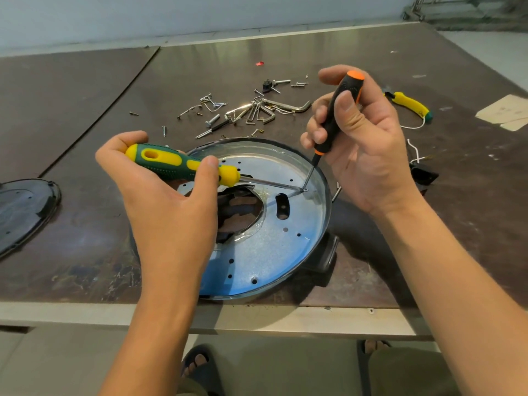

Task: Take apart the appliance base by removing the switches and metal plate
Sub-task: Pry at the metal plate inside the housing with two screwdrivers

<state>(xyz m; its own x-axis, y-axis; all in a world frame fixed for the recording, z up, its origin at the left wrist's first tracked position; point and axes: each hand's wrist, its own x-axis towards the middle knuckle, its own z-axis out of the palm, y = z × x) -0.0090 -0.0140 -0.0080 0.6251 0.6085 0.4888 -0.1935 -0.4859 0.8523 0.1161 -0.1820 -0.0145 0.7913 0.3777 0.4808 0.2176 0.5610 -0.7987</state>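
The round appliance base [325, 261] lies near the table's front edge, with its shiny metal plate [271, 250] facing up. My left hand [168, 204] grips a green and yellow screwdriver [183, 165], its shaft lying almost flat across the plate. A thin black and orange screwdriver [340, 110] stands nearly upright in my right hand [363, 147]. Both tips meet at one small screw [305, 190] near the plate's right rim. A black switch [423, 174] with white wires lies on the table to the right of the base.
Loose screws, bolts and hex keys [257, 110] are scattered behind the base. A yellow-handled tool [408, 102] lies at the right, beside paper sheets [505, 111]. A black oval cover [23, 210] sits at the left edge. The table's front edge [257, 318] runs just below the base.
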